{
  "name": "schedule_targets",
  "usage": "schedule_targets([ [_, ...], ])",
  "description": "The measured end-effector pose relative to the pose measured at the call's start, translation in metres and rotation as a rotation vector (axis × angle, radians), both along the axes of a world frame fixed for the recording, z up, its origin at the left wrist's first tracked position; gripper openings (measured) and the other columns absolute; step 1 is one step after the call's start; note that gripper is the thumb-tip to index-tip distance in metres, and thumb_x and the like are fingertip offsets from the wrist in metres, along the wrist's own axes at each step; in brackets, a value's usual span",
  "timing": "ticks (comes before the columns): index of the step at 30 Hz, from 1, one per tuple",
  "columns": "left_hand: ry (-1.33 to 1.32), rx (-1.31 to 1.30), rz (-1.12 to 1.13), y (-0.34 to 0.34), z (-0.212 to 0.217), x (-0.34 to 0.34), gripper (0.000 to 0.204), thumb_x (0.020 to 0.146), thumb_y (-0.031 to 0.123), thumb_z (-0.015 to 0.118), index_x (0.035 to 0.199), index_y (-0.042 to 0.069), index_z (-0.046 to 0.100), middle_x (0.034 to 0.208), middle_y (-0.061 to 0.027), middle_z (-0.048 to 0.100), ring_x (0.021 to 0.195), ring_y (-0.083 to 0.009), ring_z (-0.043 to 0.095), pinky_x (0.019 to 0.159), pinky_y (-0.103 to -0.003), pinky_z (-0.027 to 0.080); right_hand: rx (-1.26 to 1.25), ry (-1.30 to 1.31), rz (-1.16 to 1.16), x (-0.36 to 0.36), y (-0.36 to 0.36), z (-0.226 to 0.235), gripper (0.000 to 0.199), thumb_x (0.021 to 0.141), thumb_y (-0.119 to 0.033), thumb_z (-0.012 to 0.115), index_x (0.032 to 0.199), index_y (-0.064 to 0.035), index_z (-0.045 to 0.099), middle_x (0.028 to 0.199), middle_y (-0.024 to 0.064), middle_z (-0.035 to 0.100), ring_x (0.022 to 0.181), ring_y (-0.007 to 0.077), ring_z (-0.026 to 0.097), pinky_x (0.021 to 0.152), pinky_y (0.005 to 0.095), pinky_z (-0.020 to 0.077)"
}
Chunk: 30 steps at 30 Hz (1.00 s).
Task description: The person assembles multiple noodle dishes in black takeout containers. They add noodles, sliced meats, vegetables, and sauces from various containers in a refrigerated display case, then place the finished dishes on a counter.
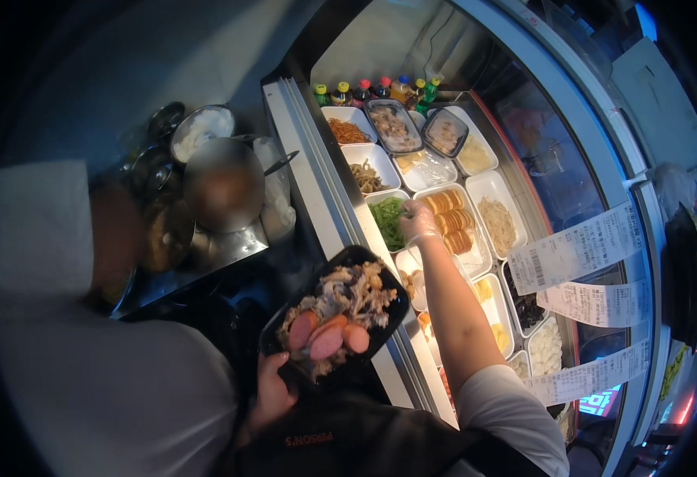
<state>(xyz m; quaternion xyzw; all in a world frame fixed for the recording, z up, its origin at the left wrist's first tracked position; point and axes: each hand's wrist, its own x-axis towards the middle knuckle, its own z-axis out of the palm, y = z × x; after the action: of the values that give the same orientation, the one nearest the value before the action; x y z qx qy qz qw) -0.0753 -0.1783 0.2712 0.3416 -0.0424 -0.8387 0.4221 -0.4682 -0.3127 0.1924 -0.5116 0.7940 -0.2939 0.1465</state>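
Note:
My left hand [273, 389] grips the near edge of a black plastic tray [400, 312], tilted in front of my apron. In it lie pink sausage slices [328, 340] on a heap of pale brown shredded food [354, 291]. Stretched over the lit counter, my right hand [418, 221] wears a clear glove. Its fingers are closed at the edge of the green vegetable strips [386, 222] in a white container; the fingertips are partly hidden among them. Just right of this hand, round brown-edged slices [450, 215] stand in rows in another white container.
Several white containers of food fill the refrigerated counter; its metal rim [316, 183] runs between me and them. Bottles [362, 93] line the far end. Paper slips [577, 248] hang along the right. At left are a person in white [110, 381], a bowl of white food [203, 131] and pans.

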Motion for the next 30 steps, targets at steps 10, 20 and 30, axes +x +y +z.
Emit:
schedule_targets([
  [10, -0.040, -0.079, 0.028, -0.045, 0.008, -0.039, 0.052, 0.074, 0.012, 0.049, 0.125, 0.003, 0.041, 0.119, -0.0116, 0.051, 0.109, -0.0242, 0.051, 0.092, -0.035, 0.043, -0.311, -0.174, 0.528, 0.092, 0.058, 0.179, 0.023, 0.071, 0.009, 0.058, 0.090, -0.0047, 0.058, 0.089, 0.0071, 0.059, 0.080, 0.0201, 0.060, 0.069, 0.0297, 0.0513],
  [20, 0.003, -0.019, 0.012, -0.044, -0.003, -0.020, 0.052, 0.075, 0.021, 0.051, 0.123, 0.001, 0.044, 0.116, -0.0121, 0.054, 0.106, -0.0253, 0.053, 0.090, -0.036, 0.043, -0.156, -0.170, 0.649, 0.127, 0.076, 0.222, 0.031, 0.072, 0.006, 0.060, 0.101, -0.0037, 0.062, 0.102, 0.0116, 0.063, 0.095, 0.0254, 0.060, 0.083, 0.0333, 0.0486],
  [30, -0.043, 0.038, 0.016, -0.041, 0.011, -0.004, 0.057, 0.075, 0.024, 0.051, 0.126, 0.001, 0.041, 0.121, -0.0139, 0.051, 0.111, -0.0282, 0.049, 0.094, -0.039, 0.040, 0.259, -0.051, 0.026, 0.032, 0.011, 0.128, 0.032, 0.079, -0.005, 0.060, 0.110, -0.0106, 0.060, 0.107, 0.0115, 0.063, 0.097, 0.0224, 0.061, 0.087, 0.0303, 0.0486],
])
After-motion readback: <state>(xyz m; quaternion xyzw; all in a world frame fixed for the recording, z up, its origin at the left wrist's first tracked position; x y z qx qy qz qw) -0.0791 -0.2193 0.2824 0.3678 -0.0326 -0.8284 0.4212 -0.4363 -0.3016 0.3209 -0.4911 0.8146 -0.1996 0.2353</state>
